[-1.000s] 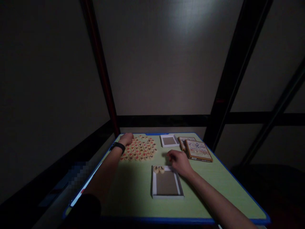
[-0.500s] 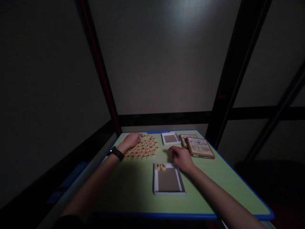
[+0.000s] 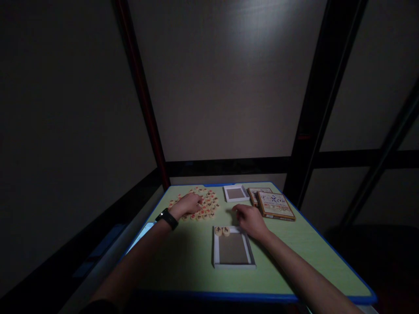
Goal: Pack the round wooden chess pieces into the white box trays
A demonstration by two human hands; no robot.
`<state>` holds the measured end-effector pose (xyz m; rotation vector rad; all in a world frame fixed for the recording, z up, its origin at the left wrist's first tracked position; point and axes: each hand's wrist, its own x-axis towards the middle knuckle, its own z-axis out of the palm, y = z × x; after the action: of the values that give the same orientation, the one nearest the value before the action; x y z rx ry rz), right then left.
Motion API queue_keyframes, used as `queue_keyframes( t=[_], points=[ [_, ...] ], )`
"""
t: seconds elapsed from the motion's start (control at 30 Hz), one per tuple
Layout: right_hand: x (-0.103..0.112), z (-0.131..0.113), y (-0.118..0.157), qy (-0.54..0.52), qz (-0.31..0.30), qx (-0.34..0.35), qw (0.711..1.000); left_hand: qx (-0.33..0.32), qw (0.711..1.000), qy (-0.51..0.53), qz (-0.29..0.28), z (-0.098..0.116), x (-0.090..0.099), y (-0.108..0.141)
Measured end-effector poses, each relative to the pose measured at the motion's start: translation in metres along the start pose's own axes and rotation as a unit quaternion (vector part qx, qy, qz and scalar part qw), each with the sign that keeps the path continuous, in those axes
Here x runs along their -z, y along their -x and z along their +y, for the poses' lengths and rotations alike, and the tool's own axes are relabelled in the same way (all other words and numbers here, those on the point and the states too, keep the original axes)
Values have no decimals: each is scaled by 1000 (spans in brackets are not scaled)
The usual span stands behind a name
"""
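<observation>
Over a spread of round Chinese chess pieces [image 3: 207,213] with red and black characters hangs my left hand [image 3: 190,204], a dark watch on its wrist. Its fingers are bent down and together among the pieces; whatever they hold is hidden. My right hand [image 3: 251,220] is beside the far right corner of a shallow white box tray [image 3: 216,255], palm down. Its index finger reaches out and the others are loosely curled, with nothing visible in them. Two chess pieces [image 3: 221,231] lie side by side in the tray's far left corner.
Another white tray [image 3: 225,195] stands at the table's far side. Two printed chess boxes [image 3: 276,205] overlap to its right. A lit phone-like screen [image 3: 141,235] lies at the left edge of the green table [image 3: 183,257], which has a blue rim.
My left hand has moved right over the pieces, uncovering some at the far left. My right hand has barely moved. The view has shifted slightly, and the lit screen now shows.
</observation>
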<state>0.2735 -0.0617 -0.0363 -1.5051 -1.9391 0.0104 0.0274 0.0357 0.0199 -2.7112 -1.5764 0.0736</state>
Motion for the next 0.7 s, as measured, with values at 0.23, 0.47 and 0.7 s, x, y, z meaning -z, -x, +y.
queue_keyframes(
  t=[0.23,0.47,0.7],
  points=[
    [0,1,0,14,-1,6,1000,49,999,-18,-8,15,10,-6],
    [-1,2,1,-7,0,3,1000,47,998,-22,28,23,21,2],
    [5,-18,10,-131,37,137,981,4,962,227,154,58,13,37]
  ],
)
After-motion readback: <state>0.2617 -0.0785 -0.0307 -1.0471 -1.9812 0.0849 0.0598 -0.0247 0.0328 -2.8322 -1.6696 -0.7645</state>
